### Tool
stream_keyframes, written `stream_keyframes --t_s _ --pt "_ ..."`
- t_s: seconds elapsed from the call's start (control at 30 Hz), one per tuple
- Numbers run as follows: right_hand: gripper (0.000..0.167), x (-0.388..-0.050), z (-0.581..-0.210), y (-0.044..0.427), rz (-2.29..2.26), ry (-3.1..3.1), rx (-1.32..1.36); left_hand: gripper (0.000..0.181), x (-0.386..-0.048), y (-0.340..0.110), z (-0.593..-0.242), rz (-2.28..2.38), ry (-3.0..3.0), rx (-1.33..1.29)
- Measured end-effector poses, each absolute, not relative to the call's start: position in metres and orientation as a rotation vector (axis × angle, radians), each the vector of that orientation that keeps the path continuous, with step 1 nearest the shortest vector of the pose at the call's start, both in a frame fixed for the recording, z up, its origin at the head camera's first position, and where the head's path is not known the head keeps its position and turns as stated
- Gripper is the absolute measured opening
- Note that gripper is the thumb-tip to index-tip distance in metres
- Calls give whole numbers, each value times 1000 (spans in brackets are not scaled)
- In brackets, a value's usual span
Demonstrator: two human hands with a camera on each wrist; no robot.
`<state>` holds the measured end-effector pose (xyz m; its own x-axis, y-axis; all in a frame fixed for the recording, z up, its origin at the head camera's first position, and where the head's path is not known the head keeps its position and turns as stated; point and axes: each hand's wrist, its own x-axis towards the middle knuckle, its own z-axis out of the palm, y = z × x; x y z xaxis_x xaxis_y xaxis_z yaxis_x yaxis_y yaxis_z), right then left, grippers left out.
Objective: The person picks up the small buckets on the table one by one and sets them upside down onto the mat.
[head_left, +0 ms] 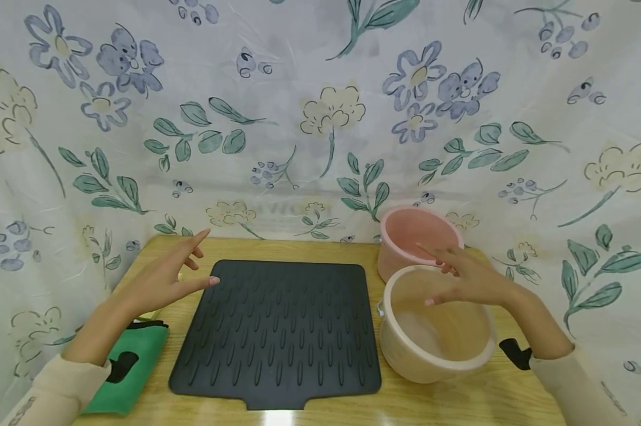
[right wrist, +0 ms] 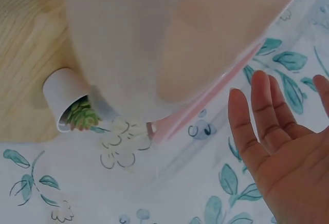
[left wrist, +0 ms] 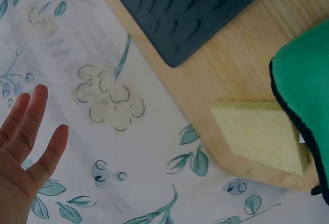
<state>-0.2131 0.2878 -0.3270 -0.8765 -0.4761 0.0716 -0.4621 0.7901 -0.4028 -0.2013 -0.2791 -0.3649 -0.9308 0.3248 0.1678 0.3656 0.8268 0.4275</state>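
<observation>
My left hand point(head_left: 166, 278) hovers by the upper left corner of a black ridged mat point(head_left: 283, 331), its fingers loosely extended and nothing in them. The left wrist view shows the same hand point(left wrist: 25, 157) apart from a pale yellow sponge point(left wrist: 259, 134) and a green cloth point(left wrist: 303, 80). Over the cream bucket point(head_left: 402, 358) hangs my right hand point(head_left: 469, 278), fingers relaxed and holding nothing. A pink bucket point(head_left: 386, 263) stands just behind the cream one. In the right wrist view, the right hand point(right wrist: 282, 152) is beside the buckets, palm visible.
Everything stands on a wooden table point(head_left: 315, 251). A floral sheet point(head_left: 277, 148) hangs behind it and at both sides. A small white pot point(right wrist: 61, 93) with a succulent point(right wrist: 82, 115) lies or tilts near the cream bucket in the right wrist view.
</observation>
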Motion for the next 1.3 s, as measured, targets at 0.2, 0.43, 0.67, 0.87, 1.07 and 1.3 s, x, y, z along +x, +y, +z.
stream_keyframes --t_s 0.2,0.43,0.67,0.87,1.07,1.3 --pt "99 -206 -334 295 -708 2938 -791 96 -194 -281 -375 -709 -2912 -540" --pt "95 -198 -341 303 -808 2909 -746 95 -191 -281 -381 -703 -2936 -526" --pt "96 -193 -348 312 -814 2932 -712 94 -187 -282 -386 -740 -2982 -509" --pt "94 -188 -352 319 -843 2959 -771 93 -182 -287 -393 -761 -2992 -502" --pt "88 -183 -357 329 -912 2966 -767 91 -176 -292 -397 -800 -2995 -495" --pt "88 -175 -362 338 -941 2956 -723 91 -173 -295 -400 -804 -2991 -493"
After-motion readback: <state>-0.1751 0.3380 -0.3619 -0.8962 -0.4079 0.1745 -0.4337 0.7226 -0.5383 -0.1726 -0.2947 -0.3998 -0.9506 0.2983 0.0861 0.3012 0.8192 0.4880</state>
